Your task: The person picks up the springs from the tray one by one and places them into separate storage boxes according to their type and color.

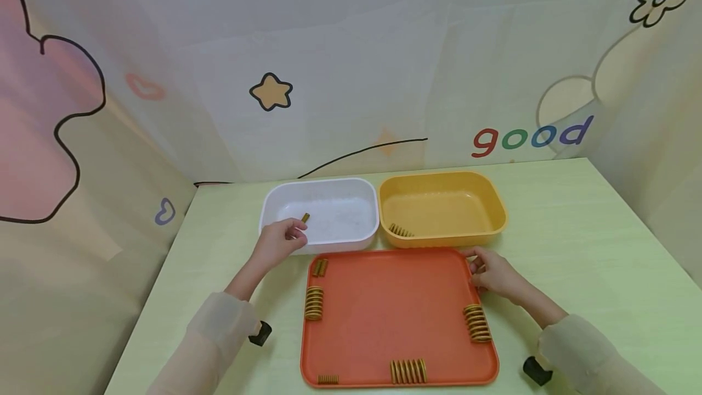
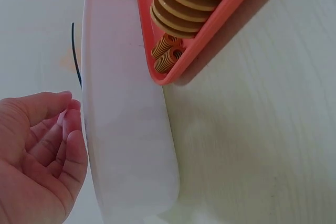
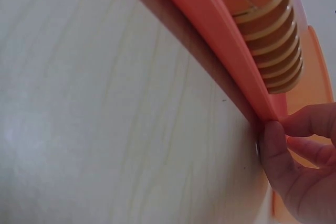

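Note:
In the head view my left hand [image 1: 280,241] is over the near left part of the white bin [image 1: 318,242], its fingers loosely bent. A small gold coil spring [image 1: 305,217] shows just beyond its fingertips, inside the bin's outline. Nothing is visible between the fingers of the left hand [image 2: 44,150] in the left wrist view. My right hand [image 1: 493,272] pinches the right rim of the orange-red tray [image 1: 395,309] near its far corner. Along the tray's edges lie large coil springs [image 1: 408,371] and smaller ones [image 1: 320,268].
A yellow bin [image 1: 444,238] stands right of the white one and contains a coil spring [image 1: 401,230]. Both bins sit behind the tray on a pale green table [image 1: 592,249]. A printed curtain [image 1: 351,78] hangs behind.

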Demonstrator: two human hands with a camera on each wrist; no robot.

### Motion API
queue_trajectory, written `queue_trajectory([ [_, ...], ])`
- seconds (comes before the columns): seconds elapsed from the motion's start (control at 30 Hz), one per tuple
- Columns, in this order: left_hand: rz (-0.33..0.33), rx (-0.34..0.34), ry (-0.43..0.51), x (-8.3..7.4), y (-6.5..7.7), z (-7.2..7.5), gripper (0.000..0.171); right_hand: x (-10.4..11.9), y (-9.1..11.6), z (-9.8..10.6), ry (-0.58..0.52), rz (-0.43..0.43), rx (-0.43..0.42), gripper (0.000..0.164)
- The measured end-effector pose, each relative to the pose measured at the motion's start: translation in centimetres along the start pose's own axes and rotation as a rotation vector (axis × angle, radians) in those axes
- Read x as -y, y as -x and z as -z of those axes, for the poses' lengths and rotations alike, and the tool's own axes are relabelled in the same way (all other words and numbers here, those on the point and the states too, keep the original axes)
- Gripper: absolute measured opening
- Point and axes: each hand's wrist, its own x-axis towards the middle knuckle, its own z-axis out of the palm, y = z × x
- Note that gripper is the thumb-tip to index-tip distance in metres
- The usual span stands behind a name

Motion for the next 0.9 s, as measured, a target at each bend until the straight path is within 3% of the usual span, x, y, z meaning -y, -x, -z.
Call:
queue_trajectory([
  [0.43, -0.064, 0.051, 0.011, 0.1, 1.7, -0.8, 0.014, 0.2, 0.1, -0.1, 0.002, 0.002, -0.006, 0.047],
  [0.9, -0.079, 0.14, 0.039, 0.3, 2.4, -2.2, 0.017, 0.1, 0.0, -0.1, 0.005, -0.005, -0.01, 0.049],
])
